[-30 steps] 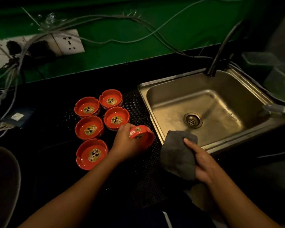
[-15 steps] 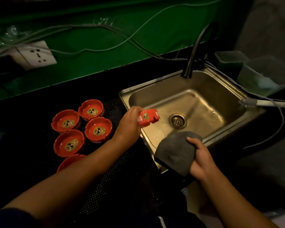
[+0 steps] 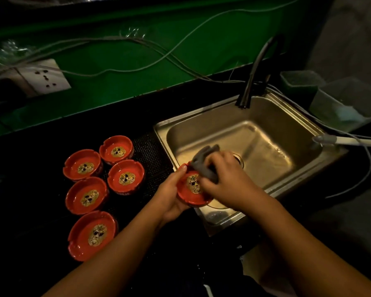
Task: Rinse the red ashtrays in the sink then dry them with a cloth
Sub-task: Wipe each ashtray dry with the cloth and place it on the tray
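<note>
My left hand (image 3: 169, 196) grips a red ashtray (image 3: 191, 195) by its left rim, held over the front left corner of the steel sink (image 3: 272, 189). A skull emblem shows in its bowl. My right hand (image 3: 227, 181) presses a grey cloth (image 3: 205, 163) into the ashtray's far side. Several more red ashtrays (image 3: 125, 175) with the same emblem sit upright in a cluster on the black counter, left of the sink. No water runs from the dark tap (image 3: 255, 71).
A black mesh mat (image 3: 152, 151) lies between the ashtrays and the sink. Cables run along the green wall past a white socket (image 3: 45, 79). Translucent bins (image 3: 341, 99) stand right of the sink, and a hose (image 3: 347, 141) lies across its right rim.
My left hand carried the ashtray from the counter over to the sink and turned it bowl-up. My right hand brought the cloth up from the sink's front edge into the ashtray.
</note>
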The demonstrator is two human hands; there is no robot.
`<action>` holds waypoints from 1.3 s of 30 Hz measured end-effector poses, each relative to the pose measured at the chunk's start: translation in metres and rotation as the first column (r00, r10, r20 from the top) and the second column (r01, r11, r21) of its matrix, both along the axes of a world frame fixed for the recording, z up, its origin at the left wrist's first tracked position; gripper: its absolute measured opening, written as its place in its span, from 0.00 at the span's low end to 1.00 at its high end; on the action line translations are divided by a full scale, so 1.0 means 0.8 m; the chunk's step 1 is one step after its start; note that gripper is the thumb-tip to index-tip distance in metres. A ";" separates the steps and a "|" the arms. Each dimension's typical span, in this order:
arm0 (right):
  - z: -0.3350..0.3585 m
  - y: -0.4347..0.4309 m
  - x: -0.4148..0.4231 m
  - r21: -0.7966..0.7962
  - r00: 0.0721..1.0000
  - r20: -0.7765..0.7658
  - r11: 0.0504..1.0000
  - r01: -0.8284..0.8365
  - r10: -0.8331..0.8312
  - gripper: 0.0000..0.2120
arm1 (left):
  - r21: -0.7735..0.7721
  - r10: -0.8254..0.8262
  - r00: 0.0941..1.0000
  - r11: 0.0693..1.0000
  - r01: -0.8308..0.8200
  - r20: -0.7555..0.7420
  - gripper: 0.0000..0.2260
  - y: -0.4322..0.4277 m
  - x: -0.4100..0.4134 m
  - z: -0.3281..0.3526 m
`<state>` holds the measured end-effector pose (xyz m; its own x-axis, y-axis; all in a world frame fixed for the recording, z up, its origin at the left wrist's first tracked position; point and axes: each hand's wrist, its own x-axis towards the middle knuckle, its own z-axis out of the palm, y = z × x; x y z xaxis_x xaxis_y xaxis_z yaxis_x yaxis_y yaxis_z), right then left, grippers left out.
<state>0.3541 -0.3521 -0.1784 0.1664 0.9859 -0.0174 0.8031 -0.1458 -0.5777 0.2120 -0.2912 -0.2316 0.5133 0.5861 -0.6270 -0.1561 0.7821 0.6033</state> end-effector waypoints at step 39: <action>0.019 -0.003 -0.022 -0.208 0.916 0.336 0.966 -0.154 0.218 0.22 | -0.068 -0.123 0.970 0.988 0.140 0.209 0.30 -0.017 -0.015 0.023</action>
<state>0.3362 -0.3546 -0.1631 0.0073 0.9862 -0.1656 0.9719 -0.0460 -0.2307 0.2004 -0.3048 -0.2131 0.7041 0.4564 -0.5440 -0.1618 0.8491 0.5029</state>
